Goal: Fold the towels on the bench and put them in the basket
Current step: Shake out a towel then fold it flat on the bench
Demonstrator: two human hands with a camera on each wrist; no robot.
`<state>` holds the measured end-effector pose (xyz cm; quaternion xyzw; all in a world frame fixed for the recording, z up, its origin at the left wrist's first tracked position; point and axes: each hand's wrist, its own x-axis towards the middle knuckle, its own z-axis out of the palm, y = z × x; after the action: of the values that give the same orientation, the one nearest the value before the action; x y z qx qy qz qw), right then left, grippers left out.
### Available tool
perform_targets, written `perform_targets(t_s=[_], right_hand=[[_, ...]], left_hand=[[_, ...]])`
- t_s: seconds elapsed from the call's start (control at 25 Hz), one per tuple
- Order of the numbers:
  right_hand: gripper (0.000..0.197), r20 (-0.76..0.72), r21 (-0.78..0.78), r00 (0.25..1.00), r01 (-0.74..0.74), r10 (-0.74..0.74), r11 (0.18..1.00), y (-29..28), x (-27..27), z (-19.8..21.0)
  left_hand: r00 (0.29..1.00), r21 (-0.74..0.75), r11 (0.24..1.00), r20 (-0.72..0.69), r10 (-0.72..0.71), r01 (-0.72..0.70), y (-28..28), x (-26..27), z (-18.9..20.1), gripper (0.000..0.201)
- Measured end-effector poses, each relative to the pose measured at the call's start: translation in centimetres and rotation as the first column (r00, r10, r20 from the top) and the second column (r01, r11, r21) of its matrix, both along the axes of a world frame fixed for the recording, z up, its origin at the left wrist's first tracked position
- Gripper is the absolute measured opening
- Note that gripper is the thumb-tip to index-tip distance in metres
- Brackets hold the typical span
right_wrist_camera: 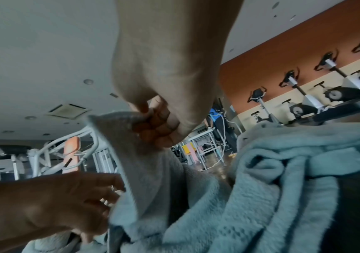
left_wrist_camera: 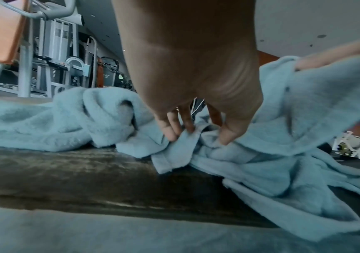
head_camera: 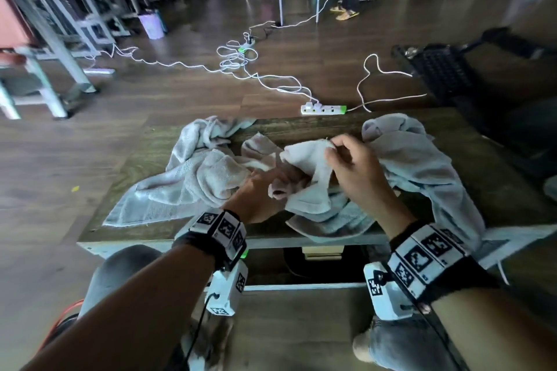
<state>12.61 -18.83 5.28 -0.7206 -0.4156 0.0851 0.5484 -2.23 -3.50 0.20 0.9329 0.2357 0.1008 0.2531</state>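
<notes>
Towels of pale grey-blue terry cloth (head_camera: 193, 178) lie crumpled across the dark wooden bench (head_camera: 301, 126), and the middle one (head_camera: 304, 153) is the one in hand. Its raised corner sits at the right hand (head_camera: 352, 169), pinched between thumb and curled fingers; from there the cloth hangs down and leftward to the left hand (head_camera: 259, 193), whose fingertips (left_wrist_camera: 170, 131) pinch a lower hem against the bench. Judging by this, the towel's long axis runs between the hands, so spreading them apart should open it. No basket is clearly identifiable.
</notes>
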Motion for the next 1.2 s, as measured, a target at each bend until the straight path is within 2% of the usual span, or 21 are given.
perform_targets(t_s=[0.04, 0.08, 0.12, 0.16, 0.2, 0.28, 0.36, 0.44, 0.52, 0.6, 0.68, 0.76, 0.8, 0.84, 0.88, 0.96, 1.08, 1.2], right_hand=[[0.006, -0.009, -0.026, 0.999, -0.047, 0.047, 0.999, 0.7, 0.0, -0.1], [0.007, -0.029, -0.040, 0.997, -0.076, 0.075, 0.996, 1.4, 0.1, -0.4], [0.015, -0.067, -0.036, 0.994, -0.088, 0.086, 0.995, 1.8, 0.2, -0.8], [0.024, -0.115, -0.019, 0.989, -0.099, 0.096, 0.995, 1.9, 0.2, -1.2], [0.033, -0.132, -0.011, 0.986, -0.109, 0.107, 0.994, 1.6, 0.3, -1.6], [0.057, -0.026, -0.049, 0.994, -0.103, 0.102, 0.993, 1.4, 0.5, -1.8], [0.079, 0.129, -0.098, 0.984, -0.108, 0.120, 0.989, 1.5, 0.7, -1.8], [0.087, 0.288, -0.080, 0.952, -0.079, 0.099, 0.994, 1.9, 0.8, -1.9], [0.084, 0.436, -0.144, 0.896, -0.020, 0.081, 0.989, 2.3, 0.8, -2.1], [0.080, 0.521, -0.246, 0.849, 0.047, 0.091, 0.968, 2.7, 0.5, -2.4], [0.057, 0.556, -0.285, 0.828, 0.106, 0.074, 0.953, 2.9, 0.4, -2.1], [0.022, 0.587, -0.259, 0.809, 0.146, 0.035, 0.955, 3.3, 0.7, -1.4], [0.017, 0.571, -0.228, 0.821, 0.145, 0.012, 0.963, 3.3, 0.8, -1.1], [0.022, 0.540, -0.186, 0.841, 0.141, -0.018, 0.972, 3.2, 0.9, -0.9], [0.025, 0.506, -0.143, 0.860, 0.153, -0.060, 0.978, 3.2, 1.0, -0.7], [0.019, 0.440, -0.064, 0.883, 0.214, -0.165, 0.975, 2.9, 1.5, -0.4], [0.017, 0.262, 0.022, 0.928, 0.269, -0.266, 0.963, 2.2, 2.3, -0.5], [0.019, 0.184, 0.018, 0.937, 0.297, -0.295, 0.955, 1.5, 3.1, -0.9]], left_hand=[[0.998, 0.044, 0.999, 0.061, -0.016, 0.014, -0.3, 0.4, -0.5, 0.036], [0.998, 0.061, 0.998, 0.053, -0.016, 0.012, -0.8, 0.8, -0.7, 0.037], [0.999, 0.073, 0.997, 0.026, -0.029, 0.027, -0.9, 1.2, -0.8, 0.037], [0.997, 0.079, 0.996, 0.059, -0.055, 0.050, -0.8, 1.6, -1.0, 0.035], [0.986, 0.058, 0.997, 0.155, -0.054, 0.045, -0.8, 1.9, -1.1, 0.030], [0.956, -0.046, 0.998, 0.289, 0.049, -0.037, -0.4, 2.6, -0.3, 0.026], [0.942, -0.198, 0.970, 0.275, 0.195, -0.143, -0.4, 3.1, 1.1, 0.029], [0.932, -0.258, 0.953, 0.279, 0.231, -0.159, 0.0, 3.6, 1.9, 0.035], [0.942, -0.291, 0.953, 0.290, 0.167, -0.079, 0.7, 3.9, 3.0, 0.034], [0.956, -0.355, 0.935, 0.278, 0.092, 0.013, 1.1, 4.2, 4.3, 0.028], [0.966, -0.394, 0.911, 0.259, -0.018, 0.123, 0.9, 4.1, 5.7, 0.021], [0.967, -0.270, 0.940, 0.204, -0.154, 0.207, 1.0, 3.7, 6.6, 0.012], [0.969, -0.171, 0.963, 0.167, -0.181, 0.209, 1.5, 3.6, 6.6, 0.006], [0.975, -0.089, 0.980, 0.149, -0.165, 0.179, 1.9, 3.5, 6.5, 0.006], [0.981, -0.058, 0.990, 0.157, -0.115, 0.125, 2.8, 3.2, 6.2, 0.016], [0.967, -0.125, 0.991, 0.254, -0.020, 0.053, 4.2, 2.6, 6.1, 0.021], [0.953, -0.133, 0.991, 0.296, 0.059, -0.020, 6.2, 1.1, 6.9, 0.010], [0.931, -0.252, 0.967, 0.346, 0.117, -0.028, 7.3, -0.1, 7.9, 0.015]])
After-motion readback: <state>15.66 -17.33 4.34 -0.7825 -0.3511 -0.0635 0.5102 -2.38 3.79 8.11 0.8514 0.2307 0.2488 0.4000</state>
